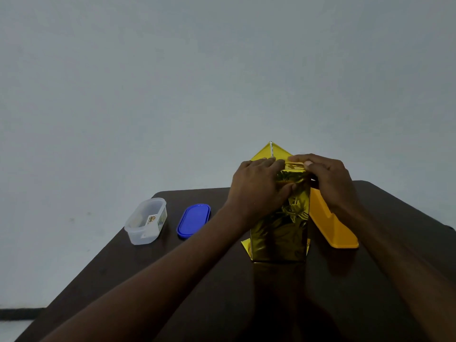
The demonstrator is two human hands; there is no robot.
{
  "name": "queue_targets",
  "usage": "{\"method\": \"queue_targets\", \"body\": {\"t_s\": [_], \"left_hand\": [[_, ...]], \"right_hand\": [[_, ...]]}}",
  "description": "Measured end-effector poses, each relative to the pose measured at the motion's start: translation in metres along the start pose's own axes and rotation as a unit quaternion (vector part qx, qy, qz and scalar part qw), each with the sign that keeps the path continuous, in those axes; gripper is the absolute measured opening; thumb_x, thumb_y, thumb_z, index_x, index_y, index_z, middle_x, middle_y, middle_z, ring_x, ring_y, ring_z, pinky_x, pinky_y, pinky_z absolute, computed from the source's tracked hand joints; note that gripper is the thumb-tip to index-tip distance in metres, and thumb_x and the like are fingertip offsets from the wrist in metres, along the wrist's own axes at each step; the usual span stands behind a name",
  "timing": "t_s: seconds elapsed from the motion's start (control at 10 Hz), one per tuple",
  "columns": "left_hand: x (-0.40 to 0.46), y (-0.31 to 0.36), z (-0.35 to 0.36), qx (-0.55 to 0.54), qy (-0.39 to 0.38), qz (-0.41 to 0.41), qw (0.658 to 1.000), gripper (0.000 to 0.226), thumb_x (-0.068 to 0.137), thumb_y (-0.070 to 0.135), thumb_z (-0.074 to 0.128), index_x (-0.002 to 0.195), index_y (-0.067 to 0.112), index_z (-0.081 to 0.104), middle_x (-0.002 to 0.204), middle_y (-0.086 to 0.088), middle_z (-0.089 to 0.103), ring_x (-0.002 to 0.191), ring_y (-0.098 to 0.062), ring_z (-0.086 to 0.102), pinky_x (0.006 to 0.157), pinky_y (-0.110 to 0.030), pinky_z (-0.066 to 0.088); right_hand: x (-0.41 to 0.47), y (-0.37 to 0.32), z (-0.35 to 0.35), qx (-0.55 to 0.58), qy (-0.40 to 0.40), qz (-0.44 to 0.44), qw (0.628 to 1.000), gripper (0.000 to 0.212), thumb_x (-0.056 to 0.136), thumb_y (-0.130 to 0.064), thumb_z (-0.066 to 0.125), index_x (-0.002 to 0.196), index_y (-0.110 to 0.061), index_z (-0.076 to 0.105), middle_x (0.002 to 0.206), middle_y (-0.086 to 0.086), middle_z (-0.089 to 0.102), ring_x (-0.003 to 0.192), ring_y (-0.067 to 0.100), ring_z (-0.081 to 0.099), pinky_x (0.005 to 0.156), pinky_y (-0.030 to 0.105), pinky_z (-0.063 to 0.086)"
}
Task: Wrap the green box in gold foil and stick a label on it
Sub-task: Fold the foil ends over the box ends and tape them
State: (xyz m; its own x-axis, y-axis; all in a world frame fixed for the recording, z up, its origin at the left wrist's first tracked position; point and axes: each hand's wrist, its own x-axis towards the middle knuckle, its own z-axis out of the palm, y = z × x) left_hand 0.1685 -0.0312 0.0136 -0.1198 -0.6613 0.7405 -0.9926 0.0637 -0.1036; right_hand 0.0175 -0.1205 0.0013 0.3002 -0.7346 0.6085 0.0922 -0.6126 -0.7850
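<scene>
While the far end of the wrap is being closed, everything is laid out on a dark table (370,280), and the box (280,233) is stood on end near its middle, presumably so that the open top can be worked from above. None of the green is seen; every visible face is covered by the foil (291,218), so the body wrap is judged done and the end folds the step in hand. A triangular flap (269,153) is left standing behind the top, and small corners of foil are splayed at the base on either side.

Just right of the box, partly hidden by the right forearm, a yellow holder (333,230) is kept; what it holds cannot be told. Well to the left, a blue lid (193,219) is laid flat beside a clear tub (145,220), left uncovered, perhaps so that the printed slips inside, possibly labels, can be reached.

The box top is enclosed from both sides. The left hand (259,191) is curled round the upper left edge, its thumb pressed on the near face, seemingly to steady the box. The right hand (330,181) is curled over the upper right corner, a fold at the rim pinched between thumb and forefinger. The rim thus lies directly between the two sets of fingertips.
</scene>
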Motion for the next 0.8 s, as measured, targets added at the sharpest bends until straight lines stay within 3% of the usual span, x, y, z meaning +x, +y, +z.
{"method": "queue_targets", "body": {"t_s": [0.1,0.2,0.3,0.4,0.6,0.7,0.8], "left_hand": [[-0.001,-0.001,0.001,-0.004,0.016,-0.006,1.000,0.050,0.087,0.053,0.059,0.121,0.017,0.064,0.115,-0.001,0.069,0.110,-0.022,0.062,0.091,-0.037,0.044],[0.000,0.000,0.002,-0.008,0.016,-0.010,1.000,0.052,0.087,0.054,0.059,0.123,0.018,0.063,0.118,-0.001,0.068,0.112,-0.022,0.061,0.093,-0.036,0.043],[0.000,0.000,0.004,-0.003,0.010,-0.014,1.000,0.054,0.088,0.057,0.056,0.125,0.018,0.062,0.121,0.000,0.067,0.114,-0.022,0.061,0.095,-0.037,0.042],[-0.001,0.001,0.006,-0.001,0.008,-0.020,1.000,0.055,0.088,0.057,0.055,0.126,0.018,0.062,0.122,0.000,0.067,0.115,-0.022,0.060,0.095,-0.037,0.041],[-0.001,0.000,0.007,0.004,0.003,-0.024,1.000,0.056,0.089,0.058,0.053,0.129,0.018,0.059,0.126,-0.001,0.065,0.118,-0.022,0.058,0.098,-0.038,0.039],[-0.002,0.000,0.008,0.002,0.003,-0.025,1.000,0.056,0.089,0.058,0.053,0.129,0.019,0.059,0.127,-0.001,0.064,0.118,-0.022,0.058,0.099,-0.037,0.038],[-0.002,0.001,0.009,0.002,0.008,-0.025,1.000,0.056,0.088,0.057,0.053,0.129,0.019,0.059,0.128,-0.002,0.064,0.119,-0.023,0.058,0.099,-0.037,0.038]], "right_hand": [[-0.006,0.002,-0.006,0.066,0.027,0.080,0.994,0.031,0.102,-0.018,0.044,0.116,-0.015,0.071,0.109,0.012,0.072,0.101,0.025,0.070,0.084,0.044,0.058],[-0.010,0.015,-0.022,-0.143,0.085,0.050,0.985,0.025,0.098,-0.021,0.052,0.099,-0.015,0.076,0.090,0.007,0.074,0.079,0.022,0.071,0.071,0.041,0.059],[-0.013,0.028,-0.039,-0.447,0.079,0.031,0.890,0.024,0.093,-0.023,0.057,0.080,-0.009,0.072,0.071,0.005,0.065,0.061,0.018,0.053,0.052,0.022,0.035],[-0.013,0.043,-0.052,-0.534,0.040,0.100,0.838,0.022,0.089,-0.025,0.062,0.087,-0.003,0.065,0.081,0.014,0.065,0.066,0.025,0.055,0.058,0.028,0.038],[-0.010,0.047,-0.058,-0.511,-0.038,0.194,0.837,0.026,0.090,-0.015,0.065,0.109,0.002,0.061,0.114,0.021,0.065,0.103,0.033,0.062,0.086,0.038,0.048],[-0.012,0.035,-0.061,-0.482,-0.055,0.261,0.834,0.017,0.090,-0.011,0.062,0.104,-0.001,0.062,0.100,0.018,0.067,0.088,0.032,0.069,0.077,0.039,0.058],[0.005,0.048,-0.073,-0.375,-0.022,0.323,0.869,0.010,0.083,-0.011,0.066,0.089,-0.006,0.060,0.082,0.015,0.065,0.070,0.031,0.071,0.060,0.043,0.062]]}}
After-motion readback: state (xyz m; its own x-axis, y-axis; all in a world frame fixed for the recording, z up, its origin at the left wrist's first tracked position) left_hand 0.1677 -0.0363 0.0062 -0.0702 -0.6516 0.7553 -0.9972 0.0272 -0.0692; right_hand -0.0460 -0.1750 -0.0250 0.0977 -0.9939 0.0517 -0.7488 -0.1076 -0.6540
